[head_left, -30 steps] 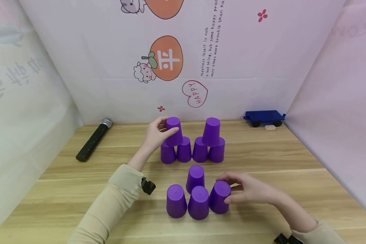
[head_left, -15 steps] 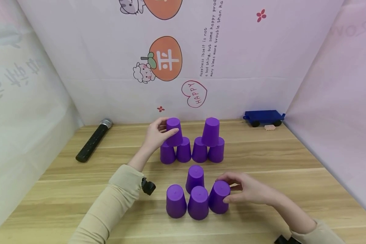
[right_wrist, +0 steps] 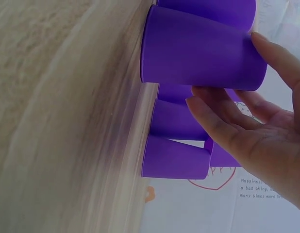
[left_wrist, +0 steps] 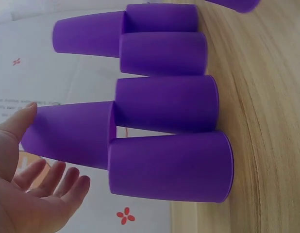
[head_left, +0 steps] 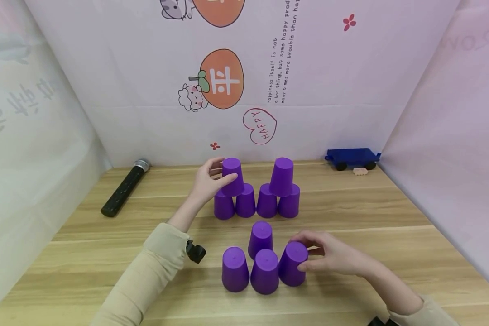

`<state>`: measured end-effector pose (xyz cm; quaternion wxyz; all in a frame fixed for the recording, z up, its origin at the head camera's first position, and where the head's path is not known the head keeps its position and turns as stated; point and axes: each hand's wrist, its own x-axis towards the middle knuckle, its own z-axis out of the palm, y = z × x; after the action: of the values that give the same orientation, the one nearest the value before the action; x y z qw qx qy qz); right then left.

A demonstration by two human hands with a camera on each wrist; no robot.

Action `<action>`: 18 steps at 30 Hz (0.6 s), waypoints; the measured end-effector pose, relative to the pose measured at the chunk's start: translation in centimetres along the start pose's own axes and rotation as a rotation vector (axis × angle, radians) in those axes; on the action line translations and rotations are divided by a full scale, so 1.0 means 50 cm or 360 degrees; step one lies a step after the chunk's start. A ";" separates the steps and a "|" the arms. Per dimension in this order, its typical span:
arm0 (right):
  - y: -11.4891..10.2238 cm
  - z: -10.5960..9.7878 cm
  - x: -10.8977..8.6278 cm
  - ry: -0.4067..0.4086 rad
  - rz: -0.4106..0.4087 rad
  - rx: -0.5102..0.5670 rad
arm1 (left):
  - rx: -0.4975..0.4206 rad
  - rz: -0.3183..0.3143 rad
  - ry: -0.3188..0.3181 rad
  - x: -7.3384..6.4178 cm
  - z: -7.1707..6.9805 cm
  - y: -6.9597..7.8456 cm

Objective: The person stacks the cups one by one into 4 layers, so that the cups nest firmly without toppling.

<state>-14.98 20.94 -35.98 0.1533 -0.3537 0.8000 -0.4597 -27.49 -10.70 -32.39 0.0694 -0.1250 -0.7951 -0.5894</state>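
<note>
Upside-down purple cups stand in two groups. In the back row, a left top cup [head_left: 233, 179] rests across two lower cups, and a right top cup [head_left: 283, 176] sits on another pair. My left hand [head_left: 207, 183] is around the left top cup; its thumb overlaps the side while the loosely bent fingers [left_wrist: 67, 184] show just off the wall in the left wrist view. Nearer me, my right hand [head_left: 330, 253] holds the rightmost front cup [right_wrist: 203, 51] between thumb and fingers. Beside it are a middle front cup [head_left: 265, 271], a left front cup [head_left: 235, 269] and one behind [head_left: 261, 237].
A black microphone [head_left: 124, 190] lies at the back left of the wooden table [head_left: 167, 280]. At the back right are a blue toy wagon [head_left: 352, 157] and a small pale brick [head_left: 360, 171]. Printed white sheets [head_left: 326, 90] enclose the back and sides.
My left thumb and fingers have loosened slightly around the left top cup, and the left wrist has shifted a little left. The right hand and the cups stay in place.
</note>
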 end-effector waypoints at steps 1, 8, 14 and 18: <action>0.000 -0.001 -0.002 0.0014 0.0002 -0.0002 | -0.0025 -0.0003 0.0009 -0.005 -0.002 0.002; 0.000 -0.015 -0.013 0.0157 0.0044 -0.0030 | -0.0166 -0.0042 0.0099 -0.056 -0.022 0.015; -0.009 -0.029 -0.018 0.0258 0.0121 -0.0012 | -0.0164 -0.0027 0.0073 -0.103 -0.040 0.014; -0.015 -0.041 -0.026 0.0429 0.0181 -0.0026 | -0.0143 0.0013 0.0071 -0.138 -0.049 0.011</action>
<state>-14.91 22.92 -34.38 0.0676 -0.2440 0.8358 -0.4871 -20.81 -13.70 -32.94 0.0838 -0.1182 -0.7656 -0.6268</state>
